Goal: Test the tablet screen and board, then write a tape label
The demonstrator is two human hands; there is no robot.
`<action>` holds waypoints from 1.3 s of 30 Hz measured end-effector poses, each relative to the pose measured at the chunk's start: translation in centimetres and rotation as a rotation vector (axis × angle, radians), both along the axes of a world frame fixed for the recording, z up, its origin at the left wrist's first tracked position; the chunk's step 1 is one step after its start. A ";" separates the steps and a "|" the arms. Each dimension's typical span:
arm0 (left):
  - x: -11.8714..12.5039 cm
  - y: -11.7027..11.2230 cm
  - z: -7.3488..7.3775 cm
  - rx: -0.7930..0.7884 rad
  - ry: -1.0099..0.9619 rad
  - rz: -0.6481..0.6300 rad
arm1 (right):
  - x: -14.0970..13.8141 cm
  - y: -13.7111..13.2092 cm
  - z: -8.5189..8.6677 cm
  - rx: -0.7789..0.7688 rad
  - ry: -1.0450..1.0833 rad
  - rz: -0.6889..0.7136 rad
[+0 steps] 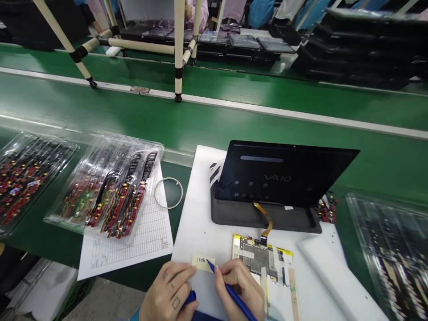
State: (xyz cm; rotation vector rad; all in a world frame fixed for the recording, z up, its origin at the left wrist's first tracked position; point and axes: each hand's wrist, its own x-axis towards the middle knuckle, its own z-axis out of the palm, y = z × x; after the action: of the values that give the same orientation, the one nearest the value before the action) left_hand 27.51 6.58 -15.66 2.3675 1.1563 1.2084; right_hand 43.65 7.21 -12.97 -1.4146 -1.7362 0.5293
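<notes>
My left hand (169, 292) rests its fingertips on a small yellow sticky note (203, 263) with "1036" written on it, and a blue pen cap (190, 298) shows under that hand. My right hand (240, 285) grips a blue pen (234, 294), its tip on the note. To the right lies a circuit board (259, 261) with yellow tape, joined by an amber flex cable (264, 218) to a black VAIO tablet screen (284, 176). The screen leans in a dark grey holder (264, 218) on a white foam sheet (187, 232).
Clear plastic trays (113, 189) of red-and-black parts lie left, over a printed grid form (150, 240), beside a thin ring (169, 192). Another tray (384, 249) sits right. A green conveyor belt (214, 116) runs behind, under a pipe frame (179, 53). A person's sleeve (197, 11) and stacked tablets lie beyond.
</notes>
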 end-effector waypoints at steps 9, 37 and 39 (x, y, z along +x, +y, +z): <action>0.1 -0.1 0.2 -0.017 -0.007 0.007 | 0.0 0.0 0.1 -0.013 0.032 0.004; 0.0 0.0 0.3 -0.029 -0.009 -0.002 | 0.0 0.0 0.2 0.010 0.001 -0.046; 0.0 -0.1 0.3 -0.033 -0.013 0.002 | 0.0 -0.1 0.1 0.016 -0.003 -0.043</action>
State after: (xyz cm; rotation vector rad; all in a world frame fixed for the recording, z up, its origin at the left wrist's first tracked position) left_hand 27.51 6.47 -15.40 2.3315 1.1661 1.1948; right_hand 43.67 7.13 -12.83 -1.4394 -1.7044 0.4897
